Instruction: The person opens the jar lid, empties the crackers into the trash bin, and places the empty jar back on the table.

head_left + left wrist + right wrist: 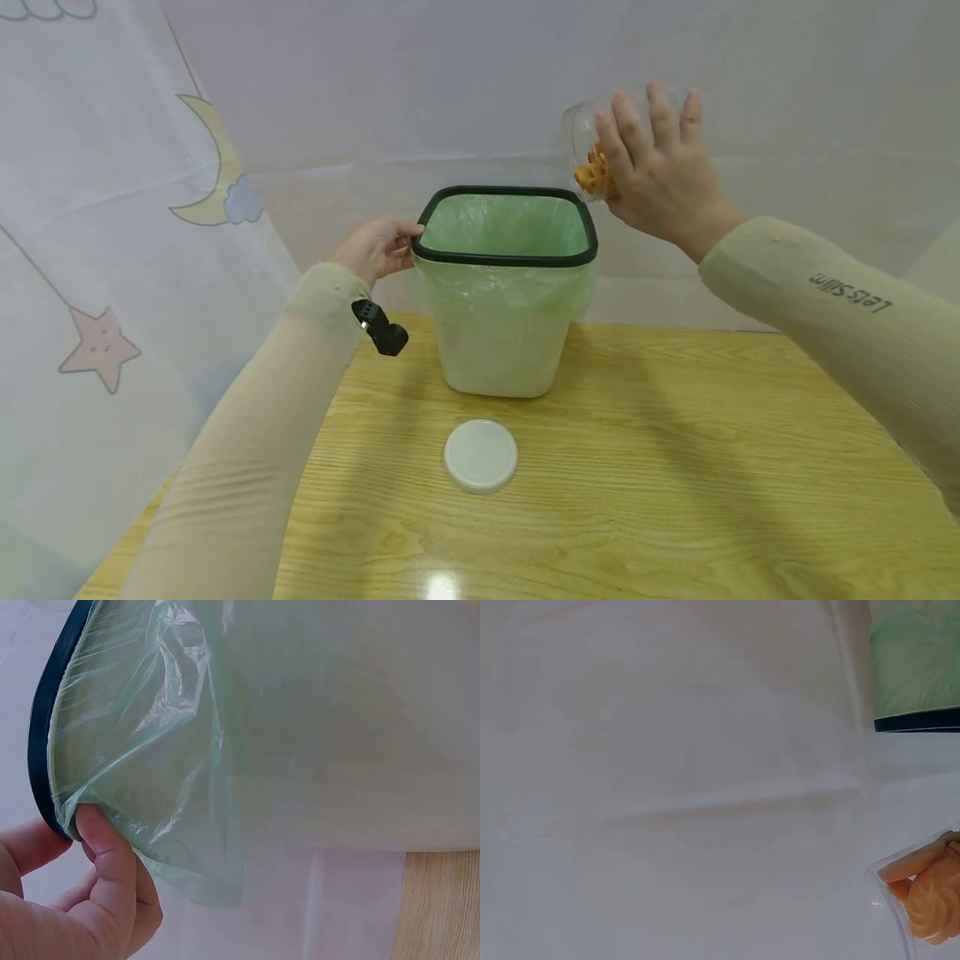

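Observation:
A pale bin (498,354) with a black rim (502,261) and a green bin liner (498,225) stands on the table. My left hand (382,248) pinches the rim at its left corner; in the left wrist view the thumb is at the black rim and the fingers (112,862) press against the folded-over liner. Above the rim's right side, my right hand (663,171) grips a clear jar (576,137) tilted sideways, its mouth towards the bin. Orange-yellow pieces (595,172) lie inside the jar; one in the right wrist view has a swirled shape (932,907). My right thumb is hidden.
A round white lid (481,455) lies on the wooden table (637,500) in front of the bin. Behind the bin hangs a pale cloth backdrop (375,100) with a printed moon and star at the left. A small black camera (380,327) sits on my left wrist.

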The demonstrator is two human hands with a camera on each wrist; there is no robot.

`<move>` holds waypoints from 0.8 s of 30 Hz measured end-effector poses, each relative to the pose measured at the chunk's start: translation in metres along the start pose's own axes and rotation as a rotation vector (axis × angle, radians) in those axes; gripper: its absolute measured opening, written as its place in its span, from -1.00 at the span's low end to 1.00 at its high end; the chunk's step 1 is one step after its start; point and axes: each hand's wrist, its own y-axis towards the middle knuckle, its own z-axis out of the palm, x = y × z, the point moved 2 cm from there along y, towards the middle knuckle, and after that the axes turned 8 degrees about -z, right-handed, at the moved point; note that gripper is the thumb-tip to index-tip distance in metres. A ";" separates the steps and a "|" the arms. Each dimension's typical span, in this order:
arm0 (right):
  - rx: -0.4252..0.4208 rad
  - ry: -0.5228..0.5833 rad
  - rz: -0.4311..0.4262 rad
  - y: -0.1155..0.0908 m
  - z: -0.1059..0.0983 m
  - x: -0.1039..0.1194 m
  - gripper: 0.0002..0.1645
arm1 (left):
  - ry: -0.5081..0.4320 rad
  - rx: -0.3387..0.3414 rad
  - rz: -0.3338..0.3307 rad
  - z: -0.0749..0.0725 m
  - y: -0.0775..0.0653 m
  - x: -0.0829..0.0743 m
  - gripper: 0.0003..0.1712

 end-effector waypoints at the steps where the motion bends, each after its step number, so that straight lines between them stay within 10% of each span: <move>1: 0.002 -0.008 -0.005 0.000 0.000 0.000 0.07 | -0.004 0.001 0.000 0.000 0.000 0.000 -0.93; 24: -0.006 -0.074 -0.071 0.003 0.001 -0.004 -0.03 | -0.008 0.000 0.016 0.001 -0.001 0.001 -0.92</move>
